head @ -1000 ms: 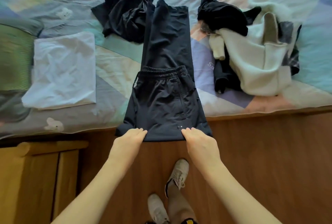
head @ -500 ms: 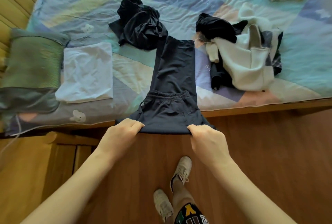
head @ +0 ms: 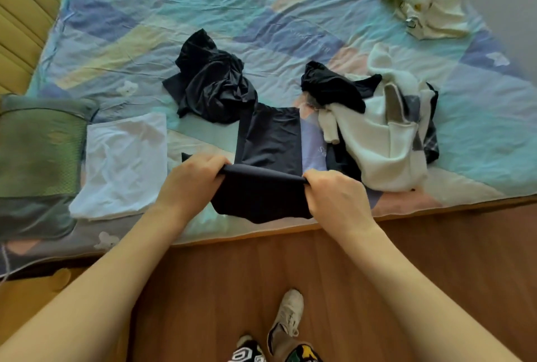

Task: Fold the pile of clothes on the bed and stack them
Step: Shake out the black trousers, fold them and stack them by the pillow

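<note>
Dark navy trousers (head: 270, 141) lie lengthwise on the bed near its front edge. Their near end is lifted and doubled over toward the far end. My left hand (head: 191, 184) grips the left corner of that lifted fold and my right hand (head: 334, 196) grips the right corner. The fold hangs between my fists above the bedsheet (head: 203, 13). A folded white garment (head: 125, 164) lies flat to the left. A crumpled black garment (head: 212, 82) sits just beyond the trousers. To the right is a heap of cream and black clothes (head: 377, 129).
A green pillow (head: 37, 152) lies at the bed's left end. More cream and dark clothing (head: 421, 1) sits at the far right of the bed. Below the bed edge is a wooden floor (head: 436, 245) with my shoes (head: 286, 315).
Both hands have lifted the trousers' near end off the bed edge and carried it forward over the legs. The view has tilted up and shows more of the bed.
</note>
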